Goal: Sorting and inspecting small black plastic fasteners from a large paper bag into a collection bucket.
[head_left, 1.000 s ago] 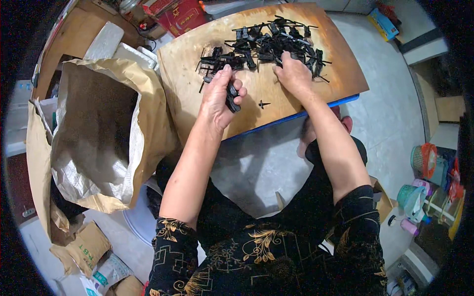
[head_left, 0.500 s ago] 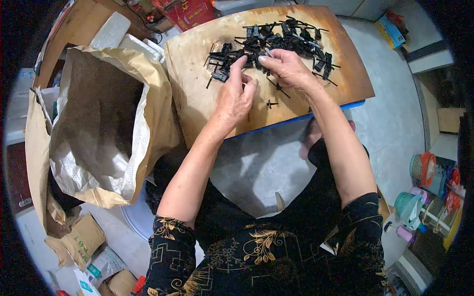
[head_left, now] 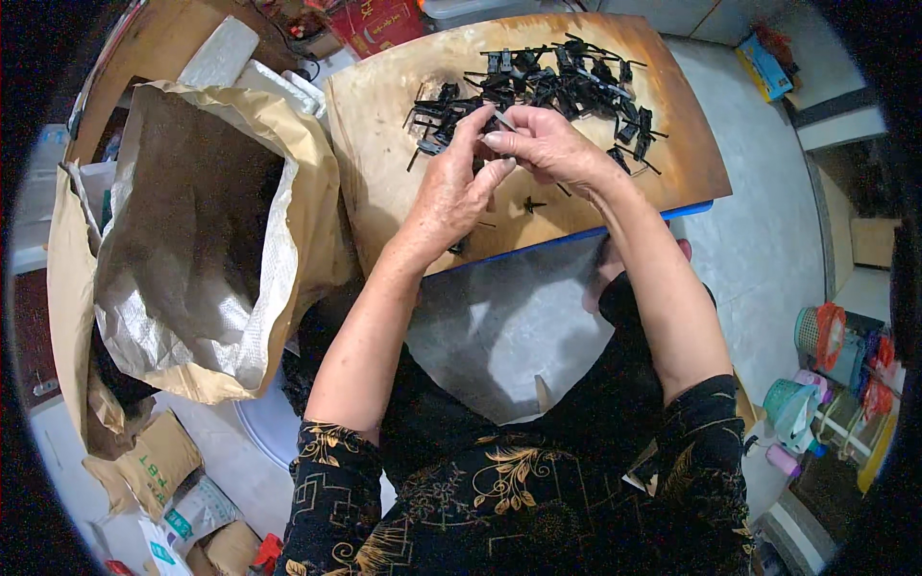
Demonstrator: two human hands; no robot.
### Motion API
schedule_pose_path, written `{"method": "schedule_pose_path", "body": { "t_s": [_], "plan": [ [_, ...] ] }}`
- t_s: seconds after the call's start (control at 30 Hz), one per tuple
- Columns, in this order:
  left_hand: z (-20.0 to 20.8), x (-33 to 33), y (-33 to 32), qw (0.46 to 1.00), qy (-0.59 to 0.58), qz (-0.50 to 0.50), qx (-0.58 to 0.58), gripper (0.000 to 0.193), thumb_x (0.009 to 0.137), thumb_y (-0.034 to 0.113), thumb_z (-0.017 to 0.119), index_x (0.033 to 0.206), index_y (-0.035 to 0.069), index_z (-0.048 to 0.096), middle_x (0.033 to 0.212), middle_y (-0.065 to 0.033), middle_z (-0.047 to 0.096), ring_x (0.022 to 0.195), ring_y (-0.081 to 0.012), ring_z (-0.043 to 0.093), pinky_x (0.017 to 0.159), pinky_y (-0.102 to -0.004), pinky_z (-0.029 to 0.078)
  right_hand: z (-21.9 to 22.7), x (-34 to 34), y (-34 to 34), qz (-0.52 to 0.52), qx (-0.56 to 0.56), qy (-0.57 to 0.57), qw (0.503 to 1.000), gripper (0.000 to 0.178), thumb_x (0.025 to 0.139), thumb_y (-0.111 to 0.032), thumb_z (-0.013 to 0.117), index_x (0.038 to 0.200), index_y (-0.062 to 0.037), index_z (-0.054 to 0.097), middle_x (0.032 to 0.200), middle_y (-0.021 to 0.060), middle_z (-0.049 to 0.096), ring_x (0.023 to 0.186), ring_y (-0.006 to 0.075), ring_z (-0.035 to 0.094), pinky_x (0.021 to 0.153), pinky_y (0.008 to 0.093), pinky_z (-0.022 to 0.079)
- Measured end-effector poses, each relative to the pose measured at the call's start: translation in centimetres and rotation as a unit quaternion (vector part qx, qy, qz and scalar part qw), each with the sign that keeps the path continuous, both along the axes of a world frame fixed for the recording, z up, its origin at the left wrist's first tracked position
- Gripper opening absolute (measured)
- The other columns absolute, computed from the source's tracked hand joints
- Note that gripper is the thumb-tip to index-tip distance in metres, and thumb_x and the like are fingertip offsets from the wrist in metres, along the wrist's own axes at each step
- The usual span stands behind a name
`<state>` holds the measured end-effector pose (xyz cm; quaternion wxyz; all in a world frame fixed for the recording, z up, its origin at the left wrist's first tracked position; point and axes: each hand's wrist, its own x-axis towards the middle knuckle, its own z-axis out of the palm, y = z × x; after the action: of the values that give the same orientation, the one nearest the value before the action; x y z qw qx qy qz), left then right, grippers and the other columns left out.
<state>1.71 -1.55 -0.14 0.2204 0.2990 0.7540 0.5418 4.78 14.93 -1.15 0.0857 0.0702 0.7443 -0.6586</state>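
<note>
My two hands meet over the near part of a wooden board (head_left: 384, 182). My right hand (head_left: 557, 149) pinches a thin grey blade-like tool (head_left: 502, 120), its tip pointing up and left. Close against it, my left hand (head_left: 451, 187) curls its fingers and thumb together; what they hold is hidden, perhaps a small black part. Behind the hands spreads a pile of black plastic parts (head_left: 567, 86) with thin stems. One small black piece (head_left: 534, 204) lies apart near the front edge, and another dark piece (head_left: 456, 247) shows beside my left wrist.
A large open paper sack (head_left: 312, 192) with a silvery lining stands to the left of the board. A blue edge (head_left: 576, 233) shows under the board's front. Packed bags (head_left: 158, 461) lie at lower left; baskets (head_left: 780, 396) stand at far right.
My right hand has moved slightly left and down, bringing the grey tool against my left hand's fingers. A dark piece now shows at the board's edge beside my left wrist.
</note>
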Motion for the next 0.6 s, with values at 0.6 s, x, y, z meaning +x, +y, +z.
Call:
{"method": "schedule_pose_path", "body": {
  "t_s": [0.6],
  "plan": [
    [0.4,-0.1,-0.8,0.967,-0.183,0.115,0.138,0.03,0.082,0.014,0.062,0.108,0.009,0.047,0.072,-0.0007,0.051,0.048,-0.0056,0.048,0.039,-0.0173,0.034,0.9,1.4,-3.1,-0.01,-0.127,0.018,0.992,0.02,0.093,-0.031,0.044,0.093,-0.0111,0.047,0.057,-0.0074,0.038,0.045,0.0007,0.029,0.039,0.0167,0.023]
  ]
}}
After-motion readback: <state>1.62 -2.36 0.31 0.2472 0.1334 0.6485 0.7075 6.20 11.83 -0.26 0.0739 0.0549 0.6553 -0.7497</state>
